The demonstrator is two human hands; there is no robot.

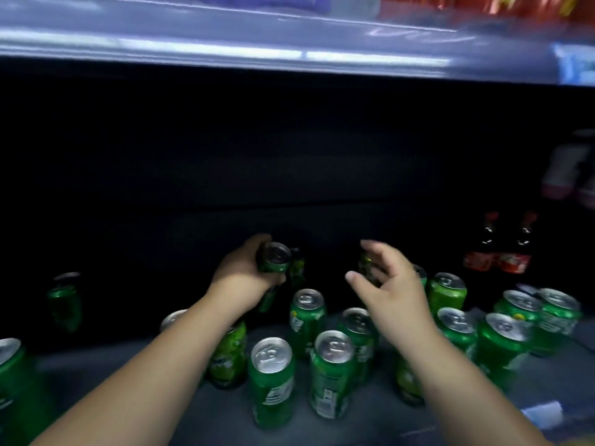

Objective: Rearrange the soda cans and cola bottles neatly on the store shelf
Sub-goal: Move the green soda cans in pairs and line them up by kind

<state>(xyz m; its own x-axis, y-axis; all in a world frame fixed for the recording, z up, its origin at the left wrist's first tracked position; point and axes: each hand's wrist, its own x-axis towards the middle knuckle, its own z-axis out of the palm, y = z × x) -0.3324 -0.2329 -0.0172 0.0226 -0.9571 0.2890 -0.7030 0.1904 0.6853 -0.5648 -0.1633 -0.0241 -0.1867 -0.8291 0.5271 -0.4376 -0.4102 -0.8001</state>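
Head view: left hand point(248, 278) had its fingers point(277, 280) wrapped round a green can point(274, 258), tilted, behind the standing cans point(306, 320).
Right hand point(391, 284): fingers spread, holding nothing, above those cans.
Cola bottles point(502, 249): far right of the cans.
Risk: a forearm could topple crowded cans.

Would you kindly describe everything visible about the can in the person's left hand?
The green can looks like metal, with a silver top and pull tab facing the camera. It is tilted, lifted above the shelf floor toward the dark back. The left hand wraps around its body, fingers covering much of the side, so no label can be read. Its lower end is hidden behind the hand.
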